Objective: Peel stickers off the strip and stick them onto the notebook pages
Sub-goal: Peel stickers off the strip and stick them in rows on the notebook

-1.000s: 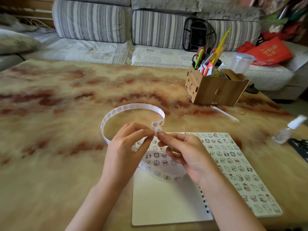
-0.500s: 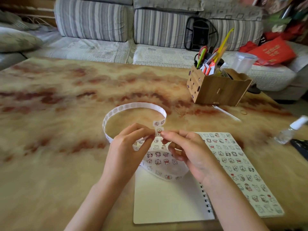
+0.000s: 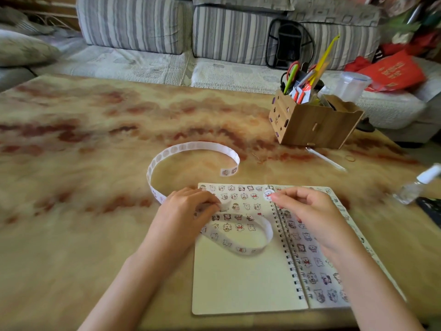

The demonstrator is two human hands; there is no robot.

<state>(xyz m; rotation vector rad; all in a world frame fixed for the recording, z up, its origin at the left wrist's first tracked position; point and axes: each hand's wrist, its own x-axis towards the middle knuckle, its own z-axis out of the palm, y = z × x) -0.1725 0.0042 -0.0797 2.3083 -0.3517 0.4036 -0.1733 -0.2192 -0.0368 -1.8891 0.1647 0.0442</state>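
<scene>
An open spiral notebook lies in front of me; its right page and the top of its left page carry several small cartoon stickers. A long white sticker strip curls in a loop across the table and over the left page. My left hand pinches the strip near the page's upper left. My right hand pinches a single round sticker at its fingertips, close above the top of the spiral binding.
A wooden organiser box with scissors and pens stands at the back right. A white stick and a rubber band lie near it. A small spray bottle sits at the right edge. A striped sofa runs behind the table.
My hands have parted and dropped toward the notebook. The right hand has come away from the strip with one sticker and moved right; the strip's free end now lies loose on the table.
</scene>
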